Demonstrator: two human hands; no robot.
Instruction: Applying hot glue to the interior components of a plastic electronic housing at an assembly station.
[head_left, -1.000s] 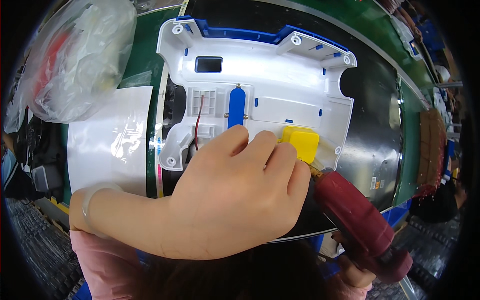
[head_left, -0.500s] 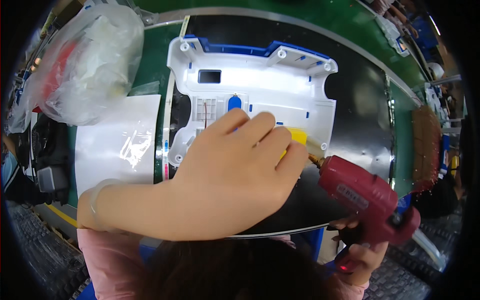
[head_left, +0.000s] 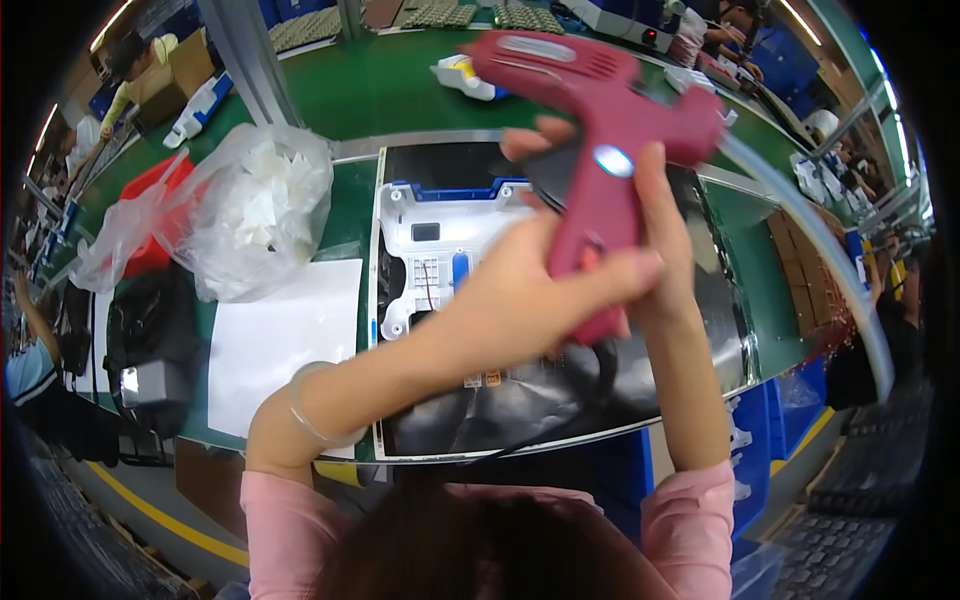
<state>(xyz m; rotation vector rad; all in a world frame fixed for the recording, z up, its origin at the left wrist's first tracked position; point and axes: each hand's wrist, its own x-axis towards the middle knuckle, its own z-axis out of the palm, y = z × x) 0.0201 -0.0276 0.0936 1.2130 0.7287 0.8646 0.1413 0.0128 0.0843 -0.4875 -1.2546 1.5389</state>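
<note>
A dark red hot glue gun (head_left: 612,108) is held up above the table, its nozzle pointing to the far left and a clear glue stick trailing from its back. My right hand (head_left: 668,245) wraps its grip, with fingertips showing at the trigger side. My left hand (head_left: 510,295) closes on the lower handle, its thumb lying across beside a small lit red switch; its other fingers are mostly hidden. Beneath them, a white plastic housing (head_left: 465,212) with a blue edge lies open side up on the black mat (head_left: 480,425), partly covered by my hands and the gun.
On the left are a white sheet (head_left: 285,340) and a clear plastic bag (head_left: 265,200) of white pieces beside a red bag. A metal post (head_left: 245,60) rises at the far left. Another blue-and-white part (head_left: 468,80) lies on the far green bench. Other people work beyond.
The glue gun has risen from the lower right to above the housing with my right hand. My left hand has left the housing and closed on the gun's handle. The view has tilted up.
</note>
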